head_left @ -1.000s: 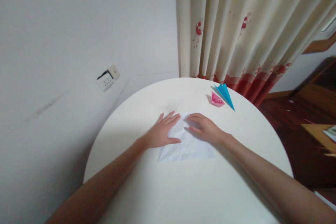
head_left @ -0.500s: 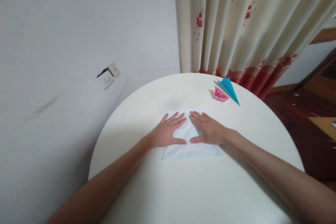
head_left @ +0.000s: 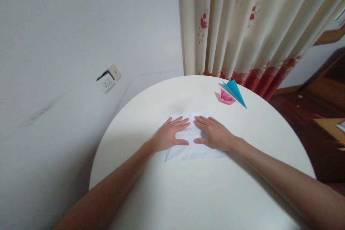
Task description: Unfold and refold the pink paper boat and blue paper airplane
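Note:
A creased sheet of white paper [head_left: 195,154] lies on the round white table [head_left: 167,190]. My left hand [head_left: 168,134] rests flat on its left side, fingers spread and thumb pointing inward. On the right side of the sheet lies my right hand [head_left: 215,133], palm down, its thumb held apart from the fingers. A narrow strip of paper shows between the two hands. Both hands cover the paper's side edges in part.
Near the table's far right edge are a pink folded paper boat [head_left: 227,97] and a blue paper plane [head_left: 235,91]. Behind stands a cream curtain [head_left: 223,25] with red flowers. A wall socket [head_left: 105,82] is on the left wall.
Both hands stay flat on the paper, with their thumbs slightly farther up the sheet. The paper's near edge sits a little farther from me. The camera view has shifted slightly.

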The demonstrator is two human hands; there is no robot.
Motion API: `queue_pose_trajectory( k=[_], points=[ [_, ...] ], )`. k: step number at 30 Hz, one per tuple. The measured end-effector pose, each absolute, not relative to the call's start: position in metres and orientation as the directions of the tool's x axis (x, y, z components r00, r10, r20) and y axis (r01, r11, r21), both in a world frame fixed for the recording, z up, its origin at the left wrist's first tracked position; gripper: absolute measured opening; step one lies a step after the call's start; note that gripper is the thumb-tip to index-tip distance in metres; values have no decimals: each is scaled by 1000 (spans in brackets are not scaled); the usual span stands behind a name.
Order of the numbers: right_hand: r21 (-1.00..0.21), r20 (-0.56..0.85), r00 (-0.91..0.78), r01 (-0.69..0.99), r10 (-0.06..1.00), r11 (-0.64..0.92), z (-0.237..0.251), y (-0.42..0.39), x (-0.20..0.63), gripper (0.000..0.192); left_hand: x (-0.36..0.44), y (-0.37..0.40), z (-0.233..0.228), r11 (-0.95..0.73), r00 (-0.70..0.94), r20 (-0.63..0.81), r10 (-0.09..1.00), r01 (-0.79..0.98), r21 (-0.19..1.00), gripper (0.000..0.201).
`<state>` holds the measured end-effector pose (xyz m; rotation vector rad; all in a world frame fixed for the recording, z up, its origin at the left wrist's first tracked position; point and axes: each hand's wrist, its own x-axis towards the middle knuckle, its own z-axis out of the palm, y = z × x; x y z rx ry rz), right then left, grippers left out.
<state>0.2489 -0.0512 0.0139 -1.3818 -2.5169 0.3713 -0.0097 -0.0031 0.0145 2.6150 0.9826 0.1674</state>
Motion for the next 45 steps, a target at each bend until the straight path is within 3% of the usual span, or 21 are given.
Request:
queue_pose_trajectory(
  k=[5, 8, 14, 21, 25, 33, 45],
  points=[
    [-363, 175, -520, 755, 836, 545, 18, -46, 255, 49, -20, 12, 13, -659, 750, 50, 659, 545, 518, 58],
    [-377, 200, -508, 749, 838, 545, 20, -44, 259, 37, -26, 18, 15, -647, 756, 108, 645, 466, 603, 60],
    [-375, 197, -502, 755, 842, 538, 21, -45, 260, 34, -26, 13, 21, -698, 763, 216, 609, 386, 604, 72],
    [-388, 202, -482, 760, 852, 522, 20, -44, 260, 35, -26, 11, 21, -616, 661, 215, 719, 462, 639, 31],
    [-396, 213, -475, 757, 854, 520, 17, -42, 261, 32, -28, 11, 22, -539, 584, 200, 787, 494, 682, 23],
    [-537, 298, -327, 719, 897, 441, 19, -39, 264, 21, -26, 11, 21, -538, 485, 313, 817, 442, 718, 20],
    [-503, 350, -336, 720, 875, 478, 21, -37, 269, 30, -27, 11, 19, -547, 462, 334, 822, 476, 689, 23]
  ],
)
